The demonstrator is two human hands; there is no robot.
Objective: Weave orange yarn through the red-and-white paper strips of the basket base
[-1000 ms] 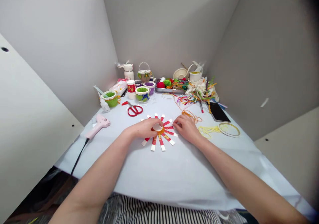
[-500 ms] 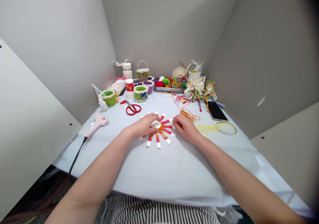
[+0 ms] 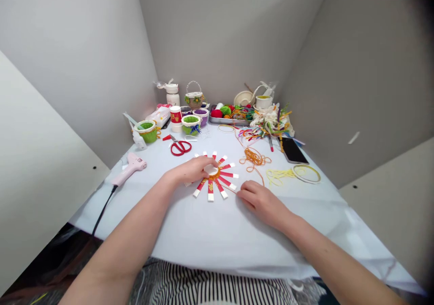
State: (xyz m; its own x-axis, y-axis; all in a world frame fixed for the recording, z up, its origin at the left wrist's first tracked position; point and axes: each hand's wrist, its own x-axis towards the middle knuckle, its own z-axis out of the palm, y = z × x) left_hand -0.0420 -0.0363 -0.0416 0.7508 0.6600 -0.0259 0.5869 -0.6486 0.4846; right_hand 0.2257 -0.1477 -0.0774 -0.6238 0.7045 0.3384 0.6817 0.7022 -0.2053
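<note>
A cut paper cup (image 3: 210, 185), its red and white strips splayed out like a sun, lies flat on the white tablecloth. Orange yarn is wound round its base. My left hand (image 3: 195, 169) grips the cup at its centre, thumb and fingers closed over the base. Just right of the strips, my right hand (image 3: 259, 198) pinches a strand of orange yarn (image 3: 229, 189) that runs out between the lower right strips. Behind that hand lies a loose heap of orange yarn (image 3: 257, 157), with a strand leading down to the hand.
Red-handled scissors (image 3: 181, 148) and a pink glue gun (image 3: 130, 169) lie to the left. Green baskets, a tray (image 3: 228, 121) of yarn balls and a pile of yarn scraps (image 3: 269, 121) stand behind. At right are a phone (image 3: 294, 150), yellow yarn (image 3: 280, 174) and a hoop (image 3: 307, 173).
My right hand has moved down and slightly right, drawing the orange strand to the lower right. The cup has turned slightly and shifted left under my left hand. The loose yarn heap has spread.
</note>
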